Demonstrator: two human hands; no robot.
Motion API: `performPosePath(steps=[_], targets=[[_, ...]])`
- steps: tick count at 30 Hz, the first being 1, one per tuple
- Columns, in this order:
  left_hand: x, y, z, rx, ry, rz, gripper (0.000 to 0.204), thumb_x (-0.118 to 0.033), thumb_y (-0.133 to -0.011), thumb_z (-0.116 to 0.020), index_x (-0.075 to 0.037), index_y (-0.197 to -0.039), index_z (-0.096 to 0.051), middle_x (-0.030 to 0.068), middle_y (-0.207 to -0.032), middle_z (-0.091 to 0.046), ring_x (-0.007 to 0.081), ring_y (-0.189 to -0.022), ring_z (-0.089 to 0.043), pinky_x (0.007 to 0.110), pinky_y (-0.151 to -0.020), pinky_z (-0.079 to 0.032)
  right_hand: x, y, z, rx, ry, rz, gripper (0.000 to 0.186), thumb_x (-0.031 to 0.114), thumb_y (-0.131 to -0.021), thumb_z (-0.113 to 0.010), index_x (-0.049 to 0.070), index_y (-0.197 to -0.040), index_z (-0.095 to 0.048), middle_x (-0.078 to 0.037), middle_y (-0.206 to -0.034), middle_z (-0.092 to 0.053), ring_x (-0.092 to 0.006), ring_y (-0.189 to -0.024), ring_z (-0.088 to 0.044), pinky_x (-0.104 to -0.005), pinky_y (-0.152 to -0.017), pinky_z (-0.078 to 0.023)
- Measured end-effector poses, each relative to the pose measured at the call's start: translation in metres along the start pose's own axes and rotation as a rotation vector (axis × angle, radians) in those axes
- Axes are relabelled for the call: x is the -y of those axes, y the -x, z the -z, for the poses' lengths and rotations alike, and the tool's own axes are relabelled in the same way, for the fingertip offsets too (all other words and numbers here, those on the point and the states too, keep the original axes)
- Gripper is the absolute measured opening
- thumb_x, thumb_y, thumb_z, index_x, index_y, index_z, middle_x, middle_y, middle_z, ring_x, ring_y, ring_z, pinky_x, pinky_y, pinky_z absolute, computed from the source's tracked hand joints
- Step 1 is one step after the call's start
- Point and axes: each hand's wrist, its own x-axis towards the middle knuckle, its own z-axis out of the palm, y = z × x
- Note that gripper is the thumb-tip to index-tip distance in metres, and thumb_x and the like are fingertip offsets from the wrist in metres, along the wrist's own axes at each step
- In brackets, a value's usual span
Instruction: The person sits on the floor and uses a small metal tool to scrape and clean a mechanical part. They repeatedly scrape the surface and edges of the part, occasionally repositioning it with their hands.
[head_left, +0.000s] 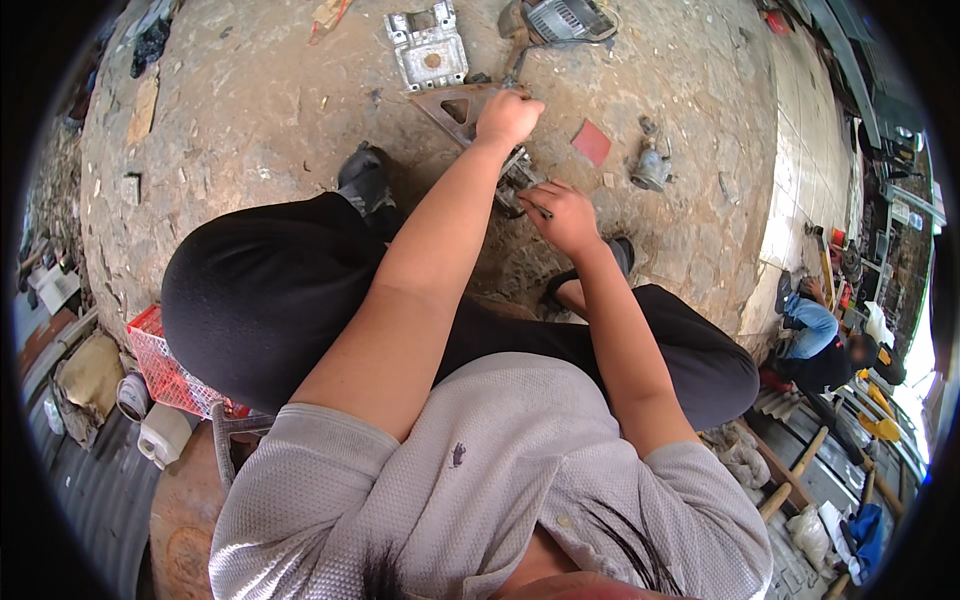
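Note:
On the ground ahead of me lies a rusty triangular metal bracket (448, 108) with a cut-out in it. My left hand (510, 118) is closed at its right end, the fingers curled down; what they grip is hidden. Just below, a small greasy metal mechanism (517, 172) sits between my two hands. My right hand (564, 216) is closed around a thin dark metal rod (543, 211) beside the mechanism's lower end. The rod's far end cannot be made out clearly.
A silvery cast-metal housing (428, 50) and a grey finned motor-like unit (570, 20) lie beyond the bracket. To the right are a red square piece (591, 143) and a grey metal part (652, 165). A red crate (170, 360) stands left; another person (830, 350) sits far right.

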Motion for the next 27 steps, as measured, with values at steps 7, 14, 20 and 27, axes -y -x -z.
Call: performPosePath(steps=[7, 14, 20, 27], targets=[[-0.002, 0.003, 0.005, 0.016, 0.006, -0.002, 0.044, -0.038, -0.085, -0.067, -0.007, -0.112, -0.080, 0.0251, -0.121, -0.074, 0.0432, -0.118, -0.067, 0.049, -0.102, -0.054, 0.003, -0.005, 0.007, -0.053, -0.029, 0.052, 0.013, 0.024, -0.092, -0.076, 0.018, -0.102, -0.081, 0.001, -0.103, -0.078, -0.0250, -0.100, -0.072, -0.0423, -0.089, -0.057], [0.000, 0.003, 0.002, -0.061, 0.066, -0.078, 0.039, -0.035, -0.082, -0.066, -0.002, -0.099, -0.078, 0.0278, -0.101, -0.074, 0.0464, -0.103, -0.070, 0.049, -0.092, -0.054, 0.005, -0.004, 0.006, -0.034, -0.038, 0.014, 0.014, 0.025, -0.094, -0.075, 0.018, -0.104, -0.081, 0.001, -0.108, -0.079, -0.0243, -0.102, -0.072, -0.0419, -0.090, -0.057], [0.006, 0.001, -0.004, -0.091, 0.009, -0.089, 0.038, -0.034, -0.082, -0.066, -0.002, -0.097, -0.078, 0.0271, -0.100, -0.074, 0.0464, -0.101, -0.071, 0.049, -0.090, -0.054, 0.000, -0.004, 0.002, 0.021, -0.008, -0.009, 0.014, 0.024, -0.093, -0.075, 0.018, -0.104, -0.082, 0.000, -0.107, -0.080, -0.0236, -0.100, -0.072, -0.0401, -0.087, -0.058], [0.000, 0.003, 0.006, 0.011, 0.007, -0.031, 0.041, -0.037, -0.084, -0.066, -0.008, -0.109, -0.081, 0.0253, -0.117, -0.074, 0.0450, -0.115, -0.068, 0.051, -0.099, -0.054, 0.006, -0.010, 0.000, -0.032, 0.006, 0.019, 0.015, 0.025, -0.093, -0.075, 0.017, -0.105, -0.082, 0.000, -0.107, -0.080, -0.0233, -0.098, -0.072, -0.0408, -0.084, -0.058]])
